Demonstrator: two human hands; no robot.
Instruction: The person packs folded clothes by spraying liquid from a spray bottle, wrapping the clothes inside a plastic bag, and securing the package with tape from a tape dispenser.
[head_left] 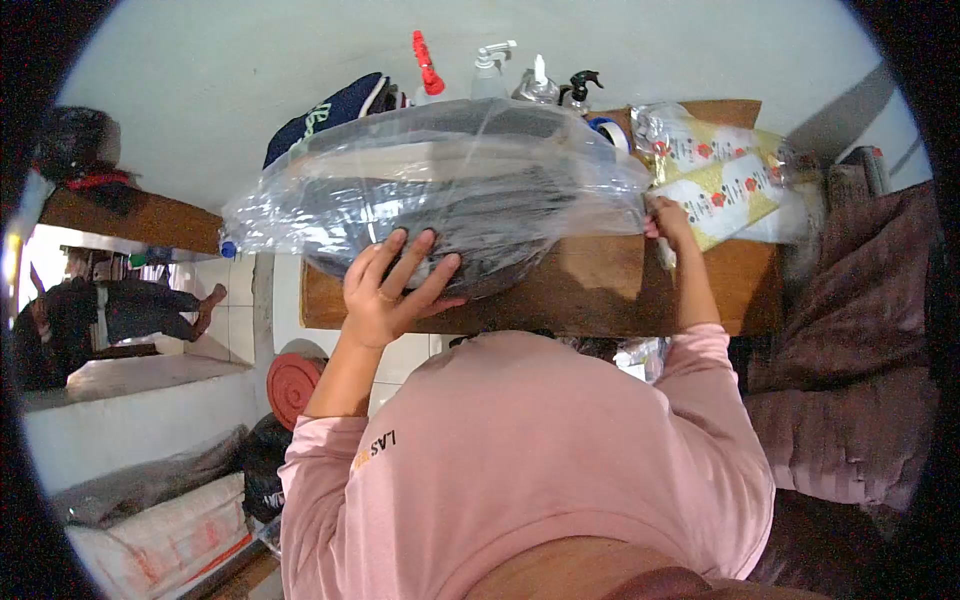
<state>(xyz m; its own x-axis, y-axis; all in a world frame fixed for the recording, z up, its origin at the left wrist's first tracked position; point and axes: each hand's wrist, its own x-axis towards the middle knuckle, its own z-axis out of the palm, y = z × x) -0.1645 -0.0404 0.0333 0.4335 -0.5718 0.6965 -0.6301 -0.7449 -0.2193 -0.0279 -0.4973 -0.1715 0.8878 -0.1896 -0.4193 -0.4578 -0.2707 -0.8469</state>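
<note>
A large black bundle [400, 215] wrapped in clear plastic [560, 175] lies across the wooden table. My left hand [395, 285] rests against its near side with fingers spread, pressing on the plastic rather than gripping it. At the right end, my right hand [672, 222] has its fingers closed around the gathered end of the clear plastic. Just beyond that hand lie packs with a white and gold floral print [715, 200], some in clear wrapping. What the black bundle contains is hidden by the wrapping.
Along the wall behind stand a pump bottle [490, 70], a spray bottle with a black head [580, 88], a red-topped item [427, 65] and a dark blue cap [325, 115]. Brown fabric [850, 300] hangs at right. A person [150, 305] is at far left.
</note>
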